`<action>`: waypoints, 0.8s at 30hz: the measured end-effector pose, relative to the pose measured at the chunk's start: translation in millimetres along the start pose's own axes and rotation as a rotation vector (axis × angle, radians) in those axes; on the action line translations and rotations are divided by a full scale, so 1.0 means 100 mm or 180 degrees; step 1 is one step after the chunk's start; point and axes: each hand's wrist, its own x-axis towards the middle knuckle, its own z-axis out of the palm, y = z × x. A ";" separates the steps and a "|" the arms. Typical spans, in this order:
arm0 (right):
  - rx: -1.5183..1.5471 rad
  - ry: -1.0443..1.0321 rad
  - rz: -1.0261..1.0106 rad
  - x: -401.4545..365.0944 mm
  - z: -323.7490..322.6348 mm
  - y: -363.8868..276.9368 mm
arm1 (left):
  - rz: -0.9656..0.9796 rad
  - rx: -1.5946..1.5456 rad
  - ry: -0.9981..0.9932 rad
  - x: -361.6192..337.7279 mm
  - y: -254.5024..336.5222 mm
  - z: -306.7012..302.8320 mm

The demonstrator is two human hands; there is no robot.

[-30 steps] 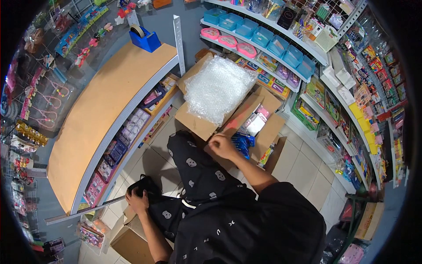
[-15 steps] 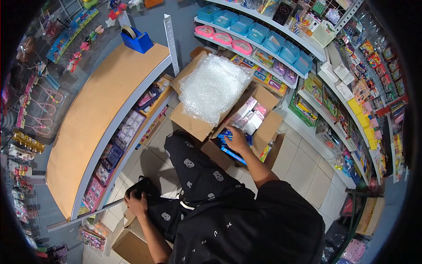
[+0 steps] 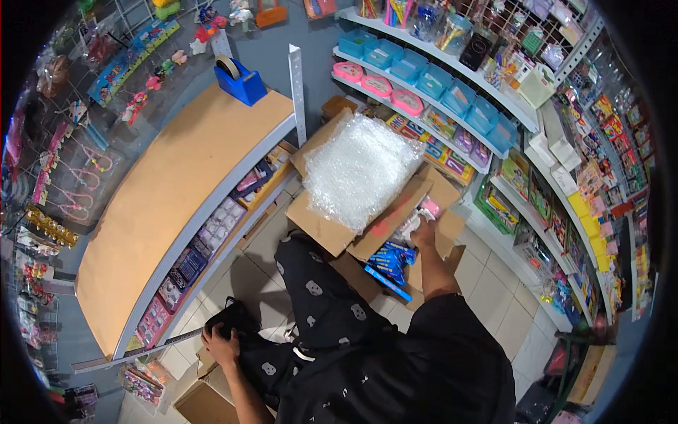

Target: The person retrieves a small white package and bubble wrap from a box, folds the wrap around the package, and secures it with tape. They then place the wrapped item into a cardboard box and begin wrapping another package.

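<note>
My right hand [image 3: 424, 234] reaches into an open cardboard box [image 3: 447, 189], over white and pink small packs [image 3: 411, 225]. Its fingertips are at these packs and partly hidden, so I cannot tell whether they grip one. Blue packets [image 3: 390, 260] lie in the near part of the same box, beside a long light-blue flat box [image 3: 388, 284]. On the left, my left hand [image 3: 223, 347] rests with fingers spread over my dark-trousered knee, close to a black object [image 3: 236, 318].
Bubble wrap [image 3: 364, 169] covers another cardboard box beside the open one. A wooden-topped shelf unit [image 3: 176, 162] with a blue tape dispenser [image 3: 241, 81] stands left. Stocked shelves [image 3: 494, 134] curve around the right. One more carton [image 3: 205, 403] sits by my left forearm.
My right hand has moved from the blue packets deeper into the box, to the white and pink packs. The view has shifted slightly. My left hand stays on the knee.
</note>
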 end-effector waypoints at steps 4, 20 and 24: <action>-0.0576 -0.0367 -0.0089 0.08 0.13 -0.08 | -0.0018 0.0012 0.0082 0.03 0.05 0.00; 0.0744 0.1324 -0.0078 -0.20 -0.54 -0.10 | -0.0206 -0.0211 0.0068 -0.06 0.26 -0.13; 0.1549 0.1933 -0.1061 -0.44 -0.77 -0.45 | -0.0229 -0.0360 0.0021 -0.10 0.18 -0.15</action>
